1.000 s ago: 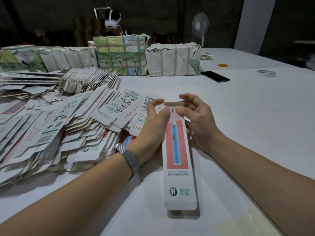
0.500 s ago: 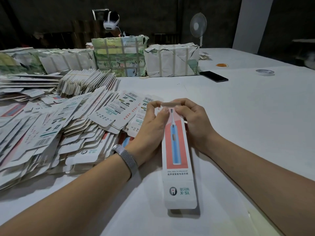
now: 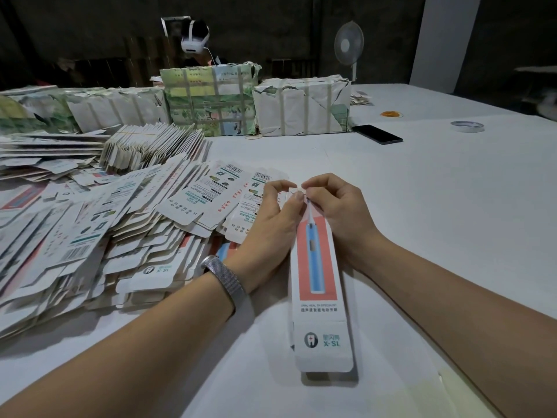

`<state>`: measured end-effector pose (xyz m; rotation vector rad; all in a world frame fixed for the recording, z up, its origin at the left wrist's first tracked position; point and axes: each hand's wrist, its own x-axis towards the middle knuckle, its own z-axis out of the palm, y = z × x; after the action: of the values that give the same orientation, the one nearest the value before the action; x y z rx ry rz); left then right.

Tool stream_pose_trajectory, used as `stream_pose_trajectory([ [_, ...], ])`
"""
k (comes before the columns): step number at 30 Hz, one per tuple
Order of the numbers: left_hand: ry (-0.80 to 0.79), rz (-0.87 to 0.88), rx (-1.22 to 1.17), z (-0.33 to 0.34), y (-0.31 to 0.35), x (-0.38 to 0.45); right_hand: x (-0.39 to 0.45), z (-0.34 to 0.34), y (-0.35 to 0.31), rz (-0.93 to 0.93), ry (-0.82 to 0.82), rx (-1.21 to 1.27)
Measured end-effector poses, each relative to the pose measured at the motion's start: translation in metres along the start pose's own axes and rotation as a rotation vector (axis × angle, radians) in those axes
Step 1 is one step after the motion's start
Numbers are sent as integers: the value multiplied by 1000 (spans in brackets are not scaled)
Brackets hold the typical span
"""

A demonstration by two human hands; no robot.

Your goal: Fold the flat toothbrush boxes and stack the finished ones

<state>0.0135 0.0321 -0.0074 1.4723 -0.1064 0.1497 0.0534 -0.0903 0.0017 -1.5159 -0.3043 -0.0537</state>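
On the white table (image 3: 422, 206), directly in front of the person, a long toothbrush box (image 3: 318, 282) lies lengthwise, its printed face up with a blue brush on a red panel and the near flap end pointing toward the camera. Both hands meet at its far end. The left hand (image 3: 271, 218) has its fingers curled, thumb and forefinger pinching the small top flap from the left, while its heel rests beside the box's left edge; a metal mesh bracelet (image 3: 224, 277) circles that wrist. The right hand (image 3: 340, 212) mirrors it, fingers bent tight and fingertips (image 3: 306, 184) closing on the same flap from the right, so the two sets of fingertips nearly touch over the box end. Whether the flap is already tucked in is hard to tell, since the fingers cover it. Just left of the left hand spreads a wide, loose heap of flat boxes (image 3: 90, 236), some showing barcodes, others the red panel. Behind the heap stand wrapped bundles (image 3: 301, 107) bound with tape. Farther right on the table lie a dark phone (image 3: 376, 134), a roll of tape (image 3: 467, 126) and an orange rubber band (image 3: 391, 114), all well apart from the hands. A fan (image 3: 349, 43) stands at the back.
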Motion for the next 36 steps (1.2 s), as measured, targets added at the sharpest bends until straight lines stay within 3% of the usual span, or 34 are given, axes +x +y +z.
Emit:
stream_pose_trajectory([
  [11, 18, -21, -51, -1, 4, -2, 3, 0, 2, 19, -33, -22],
  [20, 126, 25, 94, -2, -3, 5, 0, 0, 2, -40, -66, -19],
  [27, -41, -10, 24, -4, -2, 1, 2, -2, -2, 84, -40, 80],
  [36, -100, 27, -12, -4, -3, 0, 5, -2, -4, 118, -84, 123],
])
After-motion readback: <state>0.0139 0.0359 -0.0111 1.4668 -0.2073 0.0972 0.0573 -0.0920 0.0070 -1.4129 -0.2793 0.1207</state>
